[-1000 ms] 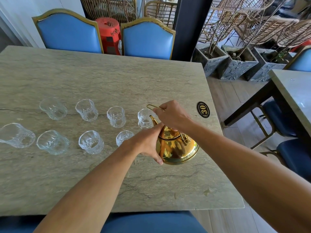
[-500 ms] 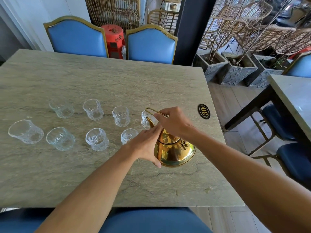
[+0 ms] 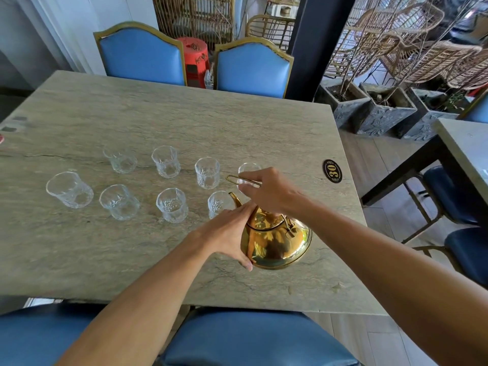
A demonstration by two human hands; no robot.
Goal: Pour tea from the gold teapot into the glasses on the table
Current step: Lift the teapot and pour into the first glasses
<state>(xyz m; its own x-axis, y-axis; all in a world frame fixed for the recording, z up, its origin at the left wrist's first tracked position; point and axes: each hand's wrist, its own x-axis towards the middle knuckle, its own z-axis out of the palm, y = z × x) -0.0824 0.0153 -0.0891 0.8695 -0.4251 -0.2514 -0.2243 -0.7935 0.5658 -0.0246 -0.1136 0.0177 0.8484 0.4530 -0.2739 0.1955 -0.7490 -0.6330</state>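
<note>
A shiny gold teapot [image 3: 277, 241] stands on the stone table [image 3: 184, 122], its spout [image 3: 235, 199] pointing toward the glasses. My right hand [image 3: 272, 191] is closed on the teapot's wire handle [image 3: 237, 178] above the lid. My left hand [image 3: 229, 231] lies flat against the teapot's left side, thumb down by the base. Several clear glasses stand in two rows left of the teapot. The nearest glass [image 3: 217, 204] is just by the spout. Another glass [image 3: 248, 171] is partly hidden behind my right hand. All the glasses look empty.
A black oval "30" plaque [image 3: 332, 171] lies on the table's right side. Two blue chairs [image 3: 253, 67] stand at the far edge, blue seats [image 3: 237, 336] at the near edge. Stone planters [image 3: 380, 109] and a second table [image 3: 464, 146] are to the right.
The camera has shifted, so the table sits more to the right in view. Both hands have stayed on the teapot, and its spout has dipped slightly toward the nearest glass.
</note>
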